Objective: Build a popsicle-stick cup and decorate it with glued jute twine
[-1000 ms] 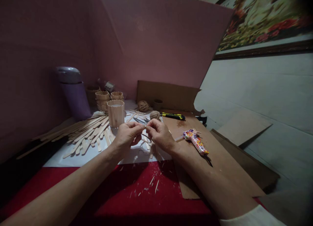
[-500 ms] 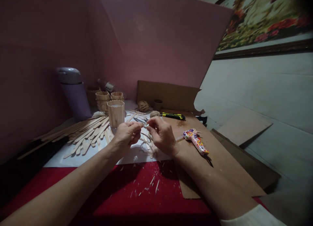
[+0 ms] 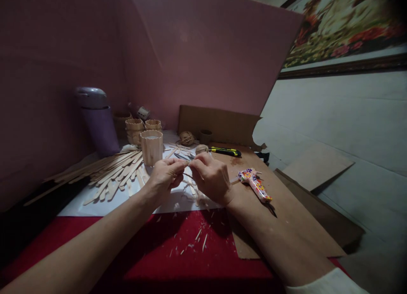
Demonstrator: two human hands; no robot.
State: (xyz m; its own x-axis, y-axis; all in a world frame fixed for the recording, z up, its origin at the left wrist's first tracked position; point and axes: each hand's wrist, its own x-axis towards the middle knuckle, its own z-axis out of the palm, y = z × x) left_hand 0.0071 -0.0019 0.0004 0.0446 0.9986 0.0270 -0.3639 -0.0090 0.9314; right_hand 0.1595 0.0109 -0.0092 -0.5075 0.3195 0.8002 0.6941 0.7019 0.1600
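Both hands meet above the desk centre, over white paper (image 3: pixel 104 205). Left hand (image 3: pixel 165 175) has its grip pinched closed on a thin twine strand (image 3: pixel 189 175), thumb and forefinger tips together. Right hand (image 3: pixel 211 177) has its grip closed on the same strand from the other side, fingertips touching the left's. The strand is short and dim, hangs between the two hands just above the paper; its ends are hard to make out. Behind the left hand is a stick cup (image 3: pixel 151 146), upright, with loose craft sticks (image 3: pixel 111 171) fanned out to its left. Twine ball (image 3: pixel 201 149) is just behind the right hand, utility knife (image 3: pixel 225 151) beside it. Floral glue gun (image 3: pixel 254 183) lies on cardboard (image 3: pixel 286 209), near the right wrist. Wood chips lie on the red cloth (image 3: pixel 190 264) in front.
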